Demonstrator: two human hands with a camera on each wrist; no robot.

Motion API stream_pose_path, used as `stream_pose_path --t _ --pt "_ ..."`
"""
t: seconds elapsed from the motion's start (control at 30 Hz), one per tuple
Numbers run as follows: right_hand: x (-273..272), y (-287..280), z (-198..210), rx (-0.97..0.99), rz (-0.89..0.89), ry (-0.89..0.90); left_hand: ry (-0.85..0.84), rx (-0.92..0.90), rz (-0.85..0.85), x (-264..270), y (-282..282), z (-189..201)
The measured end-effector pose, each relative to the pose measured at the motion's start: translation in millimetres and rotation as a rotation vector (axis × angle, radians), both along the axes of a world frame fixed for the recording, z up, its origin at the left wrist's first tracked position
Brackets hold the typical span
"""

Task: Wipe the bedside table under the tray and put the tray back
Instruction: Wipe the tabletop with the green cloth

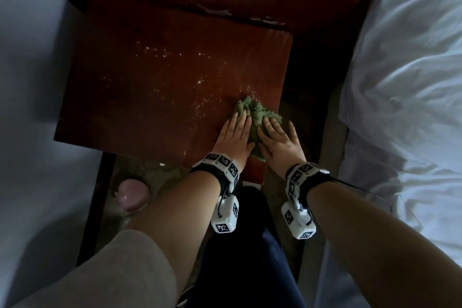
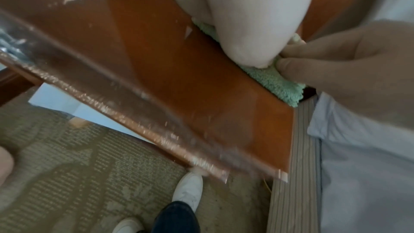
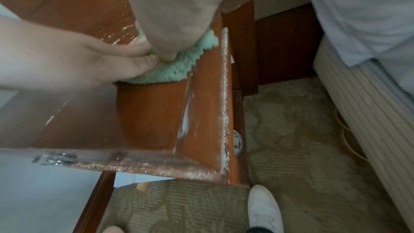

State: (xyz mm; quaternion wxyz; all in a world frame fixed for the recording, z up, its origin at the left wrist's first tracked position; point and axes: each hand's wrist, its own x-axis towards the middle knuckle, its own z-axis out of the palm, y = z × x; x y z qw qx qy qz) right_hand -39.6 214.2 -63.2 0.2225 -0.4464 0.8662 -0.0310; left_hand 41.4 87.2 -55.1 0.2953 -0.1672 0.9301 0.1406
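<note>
The bedside table [image 1: 155,87] has a dark red-brown top with white specks scattered across it. A crumpled green cloth [image 1: 255,114] lies near its front right corner. My left hand [image 1: 236,130] and right hand [image 1: 276,132] lie side by side on the cloth, fingers straight and pressing it down. The left wrist view shows the cloth [image 2: 280,84] under my left palm, with the right hand [image 2: 347,63] next to it. In the right wrist view the cloth [image 3: 170,72] lies by the table's right edge, the left hand [image 3: 78,59] beside it. No tray is in view.
A bed with white sheets [image 1: 405,82] runs along the right, close to the table. A white surface [image 1: 30,82] borders the left. A pinkish round object [image 1: 131,195] sits on the patterned carpet [image 3: 302,130]. My white shoe [image 3: 266,208] stands before the table.
</note>
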Motion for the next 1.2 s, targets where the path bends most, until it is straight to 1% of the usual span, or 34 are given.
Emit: stream_pose_path --t 0.1,0.2,0.37,0.4,0.47,0.53,0.6,0.7,0.77,0.87,0.97,1.03,1.1,1.2 --pt "-7.0 -13.8 0.6 0.007 -0.010 -0.015 -0.008 -0.002 -0.005 -8.7 -14.4 1.4" --pt "-14.1 -35.3 1.5 0.034 -0.016 -0.030 0.001 -0.018 0.031 -16.5 -34.9 1.6" --pt "-10.4 -56.0 10.1 0.172 -0.003 -0.036 -0.029 -0.051 0.064 -11.9 -53.4 5.8" --pt "-5.5 -54.4 13.3 0.170 -0.029 -0.045 -0.045 -0.050 0.065 -9.5 -54.9 8.7" --pt "10.5 -44.7 16.8 0.092 -0.127 -0.039 -0.068 -0.039 0.040 -6.2 -60.9 14.9" --pt "34.2 -33.3 17.9 0.034 -0.227 -0.002 -0.064 -0.008 -0.023 -3.3 -70.8 20.9" --pt "61.1 -24.5 17.7 0.042 -0.334 0.009 -0.020 0.041 -0.110 0.9 -79.7 28.8" --pt "92.7 -23.3 11.9 0.103 -0.485 -0.092 0.088 0.114 -0.228 0.1 -91.8 31.0" --pt "102.3 -29.7 7.3 0.106 -0.552 -0.089 0.126 0.113 -0.313 -6.4 -95.3 29.5" --pt "109.6 -39.8 2.1 0.101 -0.617 -0.078 0.172 0.010 -0.486 -17.0 -93.3 23.5" --pt "111.4 -41.4 -3.6 0.030 -0.668 -0.067 0.218 -0.089 -0.619 -28.5 -90.8 13.6" --pt "113.4 -40.4 -8.6 -0.011 -0.683 -0.028 0.181 -0.073 -0.695 -34.7 -92.5 5.9" --pt "115.7 -39.4 -13.0 -0.046 -0.701 0.037 0.125 -0.031 -0.733 -38.3 -96.6 0.1" --pt "119.0 -37.5 -17.7 -0.081 -0.712 0.110 0.132 -0.041 -0.810 -39.1 -98.5 -5.1"
